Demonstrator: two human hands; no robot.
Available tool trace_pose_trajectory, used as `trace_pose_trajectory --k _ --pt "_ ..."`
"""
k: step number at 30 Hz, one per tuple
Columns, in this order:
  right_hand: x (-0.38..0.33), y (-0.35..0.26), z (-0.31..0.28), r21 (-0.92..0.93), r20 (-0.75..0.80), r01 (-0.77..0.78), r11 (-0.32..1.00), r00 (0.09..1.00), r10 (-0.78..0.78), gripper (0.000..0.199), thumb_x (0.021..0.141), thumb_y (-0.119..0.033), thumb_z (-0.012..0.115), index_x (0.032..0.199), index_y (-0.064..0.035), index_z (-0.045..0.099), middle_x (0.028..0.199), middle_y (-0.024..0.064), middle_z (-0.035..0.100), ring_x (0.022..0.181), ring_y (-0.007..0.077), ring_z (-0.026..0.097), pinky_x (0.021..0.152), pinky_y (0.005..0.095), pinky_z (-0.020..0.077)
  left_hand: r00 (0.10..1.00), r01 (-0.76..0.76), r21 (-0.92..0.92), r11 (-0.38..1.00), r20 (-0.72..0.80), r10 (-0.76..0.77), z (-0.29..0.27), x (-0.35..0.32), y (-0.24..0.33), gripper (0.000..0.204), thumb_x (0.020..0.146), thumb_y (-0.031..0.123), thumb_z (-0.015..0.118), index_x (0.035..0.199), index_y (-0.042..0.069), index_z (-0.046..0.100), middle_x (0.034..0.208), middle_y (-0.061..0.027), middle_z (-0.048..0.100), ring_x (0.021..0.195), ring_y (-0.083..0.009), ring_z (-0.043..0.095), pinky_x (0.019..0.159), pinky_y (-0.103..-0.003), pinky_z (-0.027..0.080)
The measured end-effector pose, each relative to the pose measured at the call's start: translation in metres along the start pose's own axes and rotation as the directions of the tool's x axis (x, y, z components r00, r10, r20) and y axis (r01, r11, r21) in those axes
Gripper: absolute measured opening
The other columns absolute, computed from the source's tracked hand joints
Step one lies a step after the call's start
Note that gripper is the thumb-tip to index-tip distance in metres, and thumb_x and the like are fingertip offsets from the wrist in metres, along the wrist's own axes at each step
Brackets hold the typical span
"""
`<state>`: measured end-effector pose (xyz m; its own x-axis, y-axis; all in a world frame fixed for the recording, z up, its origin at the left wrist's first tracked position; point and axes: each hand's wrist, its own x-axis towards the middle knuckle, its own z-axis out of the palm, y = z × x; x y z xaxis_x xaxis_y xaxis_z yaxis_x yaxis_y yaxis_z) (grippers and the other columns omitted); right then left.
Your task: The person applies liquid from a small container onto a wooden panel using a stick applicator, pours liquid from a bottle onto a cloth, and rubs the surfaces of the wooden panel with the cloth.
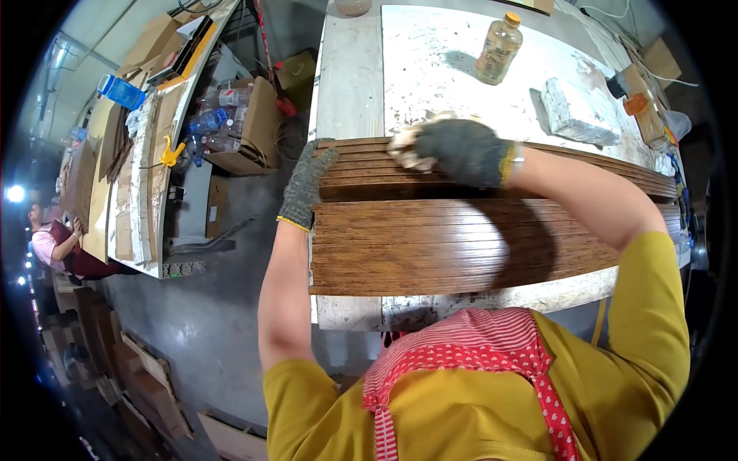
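Two long bundles of brown wooden strips lie side by side across the table: a near bundle (400, 250) with a glossy patch and a far bundle (357, 170) with a dark gap between them. My left hand (301, 188), in a dark grey knitted glove, grips the left end of the far bundle with its fingers over the corner. In a similar glove, my right hand (465, 152) is closed on a crumpled cream rag (413, 147), pressed against the far bundle's top. Part of the rag is hidden under the glove.
On the white, stained board (430, 38) beyond stand a bottle with an orange cap (500, 50) and a white-smeared block (582, 113). A cardboard box of plastic bottles (244, 127) is left of the table. Further left, a person (58, 246) stands by another workbench (154, 177).
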<state>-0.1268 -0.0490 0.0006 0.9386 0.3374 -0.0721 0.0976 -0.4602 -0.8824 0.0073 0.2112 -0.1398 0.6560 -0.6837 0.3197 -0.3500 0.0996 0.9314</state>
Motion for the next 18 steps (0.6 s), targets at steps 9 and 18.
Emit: trace_pose_trajectory --k 9,18 --pt "0.027 0.000 0.029 -0.703 -0.044 0.168 0.691 0.959 -0.279 0.018 0.083 -0.007 0.062 0.100 -0.0078 0.066 0.093 0.0122 0.067 0.085 0.0248 0.067 0.076 0.0385 0.0535 0.884 0.431 -0.162 0.888 -0.120 -0.451 0.009 0.000 0.019 0.037 0.088 0.018 0.068 0.121 0.011 0.054 0.108 -0.0058 0.057 0.095 -0.0150 0.057 0.077 -0.031 0.052" --pt "-0.002 -0.008 0.018 -0.576 -0.099 -0.228 0.785 0.973 0.210 0.020 0.080 -0.004 0.062 0.099 -0.0077 0.066 0.089 0.0145 0.066 0.084 0.0297 0.066 0.078 0.0385 0.0521 0.916 0.376 -0.115 0.919 -0.106 -0.388 0.009 -0.003 0.027 0.031 0.092 0.019 0.061 0.121 0.010 0.054 0.108 -0.0052 0.058 0.099 -0.0137 0.057 0.079 -0.029 0.051"
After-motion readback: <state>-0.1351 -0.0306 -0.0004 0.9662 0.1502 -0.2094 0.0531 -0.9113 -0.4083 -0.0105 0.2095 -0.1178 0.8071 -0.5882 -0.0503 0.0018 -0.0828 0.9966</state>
